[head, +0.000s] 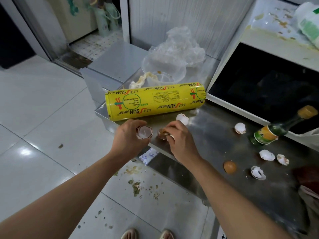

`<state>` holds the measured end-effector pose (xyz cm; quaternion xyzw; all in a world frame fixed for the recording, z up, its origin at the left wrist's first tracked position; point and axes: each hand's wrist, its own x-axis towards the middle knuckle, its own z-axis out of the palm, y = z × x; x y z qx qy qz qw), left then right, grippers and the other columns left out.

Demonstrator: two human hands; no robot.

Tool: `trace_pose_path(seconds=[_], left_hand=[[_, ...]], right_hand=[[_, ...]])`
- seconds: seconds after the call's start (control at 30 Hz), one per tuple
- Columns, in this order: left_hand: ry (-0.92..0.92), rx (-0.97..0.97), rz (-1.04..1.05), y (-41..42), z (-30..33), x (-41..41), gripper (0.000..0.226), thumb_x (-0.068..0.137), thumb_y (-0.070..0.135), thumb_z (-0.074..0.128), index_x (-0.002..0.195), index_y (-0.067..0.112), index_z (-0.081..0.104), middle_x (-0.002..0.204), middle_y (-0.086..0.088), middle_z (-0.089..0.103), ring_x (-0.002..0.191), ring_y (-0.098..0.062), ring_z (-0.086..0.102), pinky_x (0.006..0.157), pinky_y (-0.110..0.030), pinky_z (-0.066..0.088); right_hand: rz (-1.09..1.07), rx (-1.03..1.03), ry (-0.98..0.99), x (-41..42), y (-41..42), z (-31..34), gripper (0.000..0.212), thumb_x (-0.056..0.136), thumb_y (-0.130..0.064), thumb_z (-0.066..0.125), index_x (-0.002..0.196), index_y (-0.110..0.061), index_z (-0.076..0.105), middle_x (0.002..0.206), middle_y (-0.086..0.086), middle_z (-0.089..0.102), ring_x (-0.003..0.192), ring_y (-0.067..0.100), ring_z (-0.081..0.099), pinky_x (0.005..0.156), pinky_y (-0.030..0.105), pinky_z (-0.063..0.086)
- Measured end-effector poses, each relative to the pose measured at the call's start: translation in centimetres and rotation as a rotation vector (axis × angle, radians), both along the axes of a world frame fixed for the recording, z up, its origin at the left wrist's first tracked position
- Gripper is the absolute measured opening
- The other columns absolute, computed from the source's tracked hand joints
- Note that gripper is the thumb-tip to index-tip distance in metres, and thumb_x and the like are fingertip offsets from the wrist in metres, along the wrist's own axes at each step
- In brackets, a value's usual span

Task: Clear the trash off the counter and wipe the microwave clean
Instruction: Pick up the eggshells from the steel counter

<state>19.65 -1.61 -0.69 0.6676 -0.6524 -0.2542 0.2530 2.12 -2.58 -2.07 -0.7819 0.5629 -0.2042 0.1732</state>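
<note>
Stainless steel counter (215, 135), smeared and scattered with broken eggshells, runs from lower right up toward a tiled wall. The left hand (128, 137) hovers at the counter's front edge, its fingers curled around an empty eggshell half (144, 132) whose white inside faces up; the thumb and fingers close on the shell's brown outer wall. Just beside it, the right hand (179, 140) reaches down to the steel, fingertips pinched narrowly on a brownish shell fragment (163, 133) that lies on the counter surface; whether the piece is lifted clear of the steel cannot be told. The two hands are near each other but apart.

Behind the hands lies a yellow cling-wrap roll (155, 100) printed SUN WRAP, on its side across the counter. A white shell piece (183, 119) rests between the roll and the right hand's knuckles. Further right on the steel sit another white shell (240, 128), a pair of shells (273, 156) close together, a cracked shell (258, 173) and a brown egg piece (230, 166). A dark green bottle (276, 130) with a yellow label and a brown cap lies tipped on its side against the microwave (259, 87), whose dark door faces the counter and whose pale top is spattered with brownish stains. At the far end of the counter stand a clear plastic bowl (164, 71) and crumpled clear plastic film (179, 47). Food scraps litter the white floor tiles (43, 109) below the counter edge.
</note>
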Motion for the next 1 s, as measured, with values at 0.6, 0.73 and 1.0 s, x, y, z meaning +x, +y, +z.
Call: trace_pose_path(seconds=[0.6,0.73,1.0], left_hand=[[0.066,-0.034,-0.044,-1.3,-0.4,-5.7,0.052,0.067,0.027,0.081,0.115,0.021,0.063,0.111,0.005,0.067,0.100,-0.013,0.061,0.078,-0.019,0.041],[0.027,0.027,-0.022,-1.5,-0.7,-5.1,0.050,0.071,0.022,0.078,0.117,0.021,0.061,0.114,0.003,0.067,0.101,-0.013,0.060,0.079,-0.020,0.040],[0.030,0.068,-0.024,-1.4,-0.9,-4.5,0.049,0.071,0.025,0.078,0.117,0.021,0.061,0.113,0.002,0.066,0.091,-0.009,0.055,0.076,-0.022,0.041]], right_hand=[[-0.165,0.243,-0.172,-4.4,0.7,0.0,0.049,0.086,-0.009,0.063,0.132,-0.016,0.049,0.132,0.000,0.044,0.118,0.015,0.048,0.098,0.022,0.040],[-0.126,0.301,-0.178,-3.3,0.5,-0.7,0.061,0.078,-0.012,0.073,0.133,-0.016,0.048,0.132,0.000,0.048,0.118,0.016,0.049,0.102,0.030,0.041],[-0.194,0.316,-0.239,-2.4,0.2,-1.4,0.061,0.074,-0.014,0.077,0.128,-0.023,0.050,0.122,0.003,0.059,0.112,0.020,0.055,0.097,0.034,0.046]])
